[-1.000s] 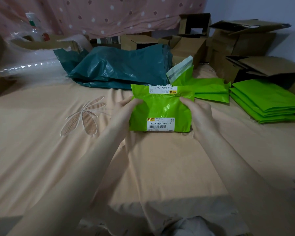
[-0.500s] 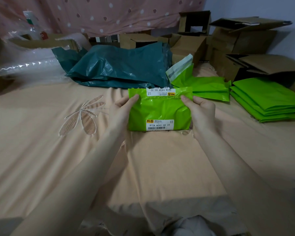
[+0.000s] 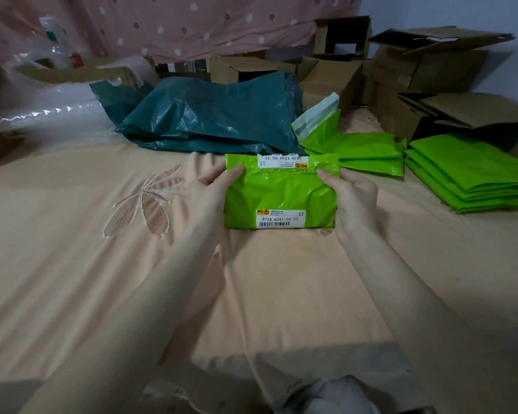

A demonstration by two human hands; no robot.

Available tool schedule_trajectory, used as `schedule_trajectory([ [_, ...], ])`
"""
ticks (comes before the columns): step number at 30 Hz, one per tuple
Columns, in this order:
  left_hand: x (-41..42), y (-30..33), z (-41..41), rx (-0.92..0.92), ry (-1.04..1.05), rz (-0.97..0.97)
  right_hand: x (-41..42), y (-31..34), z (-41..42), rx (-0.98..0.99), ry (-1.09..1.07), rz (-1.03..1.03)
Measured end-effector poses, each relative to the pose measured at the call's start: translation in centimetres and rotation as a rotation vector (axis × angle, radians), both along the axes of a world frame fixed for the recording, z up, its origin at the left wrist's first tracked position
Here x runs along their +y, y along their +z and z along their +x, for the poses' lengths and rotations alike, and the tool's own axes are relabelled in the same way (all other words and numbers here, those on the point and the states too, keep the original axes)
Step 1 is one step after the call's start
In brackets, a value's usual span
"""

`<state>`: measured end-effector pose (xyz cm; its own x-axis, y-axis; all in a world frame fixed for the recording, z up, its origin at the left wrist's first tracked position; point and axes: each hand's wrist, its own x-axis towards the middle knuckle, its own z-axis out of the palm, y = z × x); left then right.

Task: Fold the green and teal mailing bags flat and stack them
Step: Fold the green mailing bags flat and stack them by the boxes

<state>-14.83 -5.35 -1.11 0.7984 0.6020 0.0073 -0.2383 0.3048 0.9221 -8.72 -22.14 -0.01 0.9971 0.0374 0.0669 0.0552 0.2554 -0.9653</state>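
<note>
The bed [image 3: 72, 279], covered in a peach sheet with an embroidered leaf motif, is serving as the work surface. Cardboard boxes [image 3: 449, 73] are lining its far and right edges, and clear plastic wrapping [image 3: 42, 115] is lying at far left.

The teal mailing bags [image 3: 210, 118] are lying in a loose, crumpled heap at far centre, not yet folded flat. At far right, a stack of folded green bags [image 3: 467, 171] is resting with edges roughly aligned, apparently as the collection point. A second, smaller pile of green bags [image 3: 368, 153] is sitting just left of it, one bag with its white adhesive flap [image 3: 317, 115] standing up.

The green mailing bag [image 3: 281, 192] in work is positioned at centre, near edge down on the sheet, folded to a compact rectangle with a barcode label facing the person. The left hand [image 3: 213, 189] is gripping the bag's left edge, thumb on the front face. The right hand [image 3: 353, 192] is gripping the right edge likewise. Holding both sides is probably keeping the fold from springing open and squaring the edges before stacking.
</note>
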Motion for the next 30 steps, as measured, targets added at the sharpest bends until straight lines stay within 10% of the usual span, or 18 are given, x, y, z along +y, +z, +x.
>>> schedule_trajectory([
  [30, 0.6, 0.7, 0.4, -0.081, 0.237, 0.124, -0.5, 1.1, 0.8, -0.029, -0.069, -0.028],
])
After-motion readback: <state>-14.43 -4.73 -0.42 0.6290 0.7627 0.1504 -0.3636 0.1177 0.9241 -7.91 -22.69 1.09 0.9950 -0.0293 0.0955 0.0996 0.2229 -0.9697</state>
